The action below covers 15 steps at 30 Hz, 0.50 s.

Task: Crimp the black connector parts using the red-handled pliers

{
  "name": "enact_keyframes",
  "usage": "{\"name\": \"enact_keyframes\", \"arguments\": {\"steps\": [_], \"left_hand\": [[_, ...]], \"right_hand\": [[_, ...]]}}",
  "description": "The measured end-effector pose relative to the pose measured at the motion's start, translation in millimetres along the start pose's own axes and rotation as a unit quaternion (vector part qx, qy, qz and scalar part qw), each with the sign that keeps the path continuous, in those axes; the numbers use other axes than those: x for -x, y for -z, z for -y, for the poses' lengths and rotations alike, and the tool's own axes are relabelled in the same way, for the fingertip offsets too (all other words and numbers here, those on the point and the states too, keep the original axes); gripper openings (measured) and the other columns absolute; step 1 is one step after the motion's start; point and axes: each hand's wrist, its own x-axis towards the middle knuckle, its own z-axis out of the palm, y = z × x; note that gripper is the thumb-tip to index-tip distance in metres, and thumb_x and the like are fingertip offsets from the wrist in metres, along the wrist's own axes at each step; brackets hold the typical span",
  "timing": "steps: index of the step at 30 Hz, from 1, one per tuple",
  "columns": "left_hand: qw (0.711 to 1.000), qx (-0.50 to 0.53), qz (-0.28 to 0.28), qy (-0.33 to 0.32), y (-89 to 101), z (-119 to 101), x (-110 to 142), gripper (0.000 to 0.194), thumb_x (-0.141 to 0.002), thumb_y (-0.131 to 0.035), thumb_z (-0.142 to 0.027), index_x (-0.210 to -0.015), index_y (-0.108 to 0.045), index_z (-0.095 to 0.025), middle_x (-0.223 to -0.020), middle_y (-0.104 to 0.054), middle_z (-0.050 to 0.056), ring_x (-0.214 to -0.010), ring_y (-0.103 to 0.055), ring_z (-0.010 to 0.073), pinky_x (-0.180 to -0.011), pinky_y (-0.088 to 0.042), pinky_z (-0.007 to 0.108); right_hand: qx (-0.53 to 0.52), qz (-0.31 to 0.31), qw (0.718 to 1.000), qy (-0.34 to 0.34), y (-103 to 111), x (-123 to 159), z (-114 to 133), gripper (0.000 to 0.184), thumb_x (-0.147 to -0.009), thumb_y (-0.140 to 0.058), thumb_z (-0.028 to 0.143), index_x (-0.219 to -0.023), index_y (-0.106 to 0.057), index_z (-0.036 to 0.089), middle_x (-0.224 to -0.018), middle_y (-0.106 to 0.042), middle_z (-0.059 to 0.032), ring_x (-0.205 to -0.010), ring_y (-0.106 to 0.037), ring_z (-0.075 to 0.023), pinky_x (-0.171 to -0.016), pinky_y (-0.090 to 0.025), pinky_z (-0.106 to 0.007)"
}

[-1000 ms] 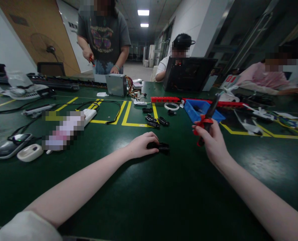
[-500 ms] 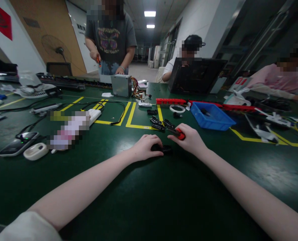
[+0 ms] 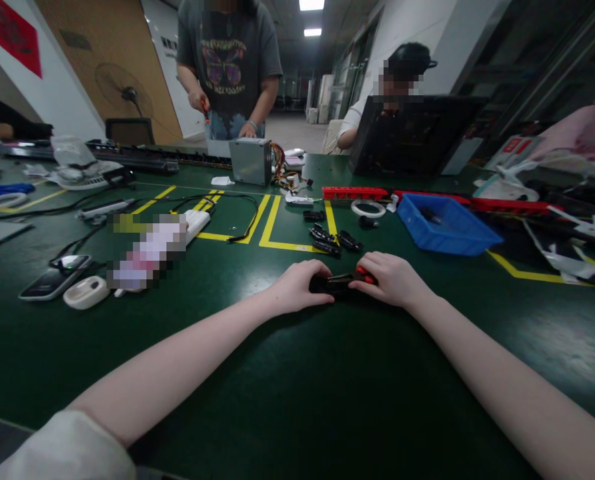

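Observation:
My left hand is closed around a small black part low over the green table. My right hand grips red-handled pliers, whose jaws point left and lie at the black part, close to my left fingertips. Whether the jaws are touching the part I cannot tell. Just beyond my hands lie several similar black parts in a loose group, with one more black piece behind them.
A blue bin with dark items stands at the right. Behind are red strips, a white ring and a metal power supply with wires. A phone, a white case and cables lie left. Co-workers are across the table.
The pliers have come down and left, from above the table to the black part in my left hand. The camera view has shifted slightly left and down.

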Motion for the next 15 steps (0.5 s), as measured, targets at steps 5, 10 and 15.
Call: {"name": "enact_keyframes", "arguments": {"steps": [5,10,15], "left_hand": [[1.0,0.022,-0.002,-0.014,-1.2,1.2,0.3,0.045,-0.076,-0.077,-0.026,-0.115,-0.057,-0.015,-0.112,-0.066,0.009,-0.102,-0.063,0.0234,-0.088,-0.051,0.038],[0.999,0.005,0.007,-0.044,-0.4,0.3,0.3,0.041,-0.078,-0.076,-0.025,-0.114,-0.059,-0.015,-0.111,-0.066,0.008,-0.102,-0.063,0.0226,-0.089,-0.05,0.038],[0.998,0.014,0.004,-0.056,-1.1,1.8,0.2,0.04,-0.079,-0.075,-0.023,-0.115,-0.059,-0.014,-0.111,-0.065,0.008,-0.099,-0.062,0.0205,-0.087,-0.051,0.034]], "right_hand": [[0.002,-0.014,1.0,0.003,-0.8,-0.5,1.8,0.034,-0.095,-0.041,0.048,-0.09,-0.058,0.019,-0.082,-0.065,-0.0097,-0.074,-0.059,-0.0221,-0.065,-0.042,-0.033],[0.001,-0.013,1.0,0.019,-0.4,-0.8,3.5,0.032,-0.096,-0.041,0.045,-0.087,-0.057,0.019,-0.082,-0.063,-0.0097,-0.072,-0.058,-0.0211,-0.065,-0.041,-0.032],[-0.006,-0.014,1.0,0.015,-1.1,-0.6,4.0,0.032,-0.096,-0.04,0.044,-0.085,-0.057,0.019,-0.081,-0.061,-0.009,-0.069,-0.056,-0.0196,-0.063,-0.04,-0.032]]}}
